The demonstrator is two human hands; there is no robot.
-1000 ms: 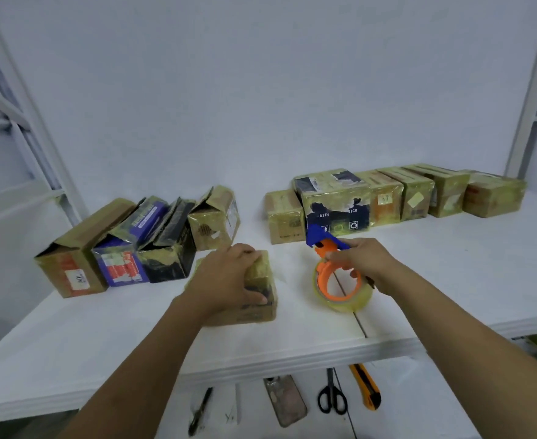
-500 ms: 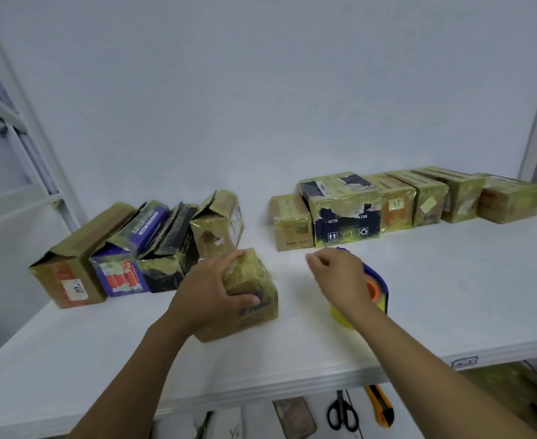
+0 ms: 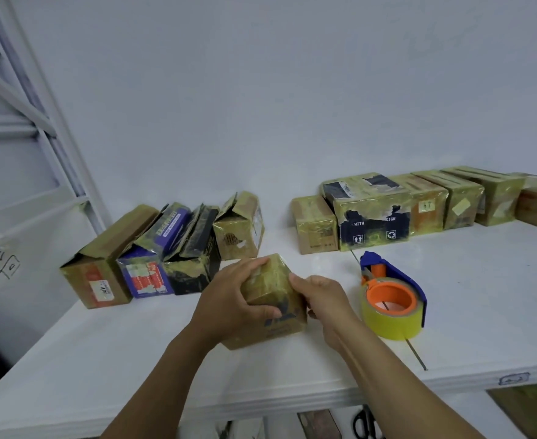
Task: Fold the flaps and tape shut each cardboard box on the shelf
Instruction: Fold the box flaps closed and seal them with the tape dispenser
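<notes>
A small taped cardboard box (image 3: 272,288) sits tilted at the middle of the white shelf (image 3: 470,315). My left hand (image 3: 229,299) grips its left side, thumb across the front. My right hand (image 3: 321,299) holds its right side with curled fingers. The tape dispenser (image 3: 391,297), blue and orange with a yellow-tinted roll, lies flat on the shelf just right of my right hand, untouched.
Several boxes with loose flaps (image 3: 153,251) lean in a row at the back left. A row of taped boxes (image 3: 419,204) stands at the back right against the wall. Scissors (image 3: 364,423) lie on a lower level beneath the shelf's front edge.
My right hand put the tape dispenser down on the shelf and moved left onto the small box. The box is now tilted up between both hands.
</notes>
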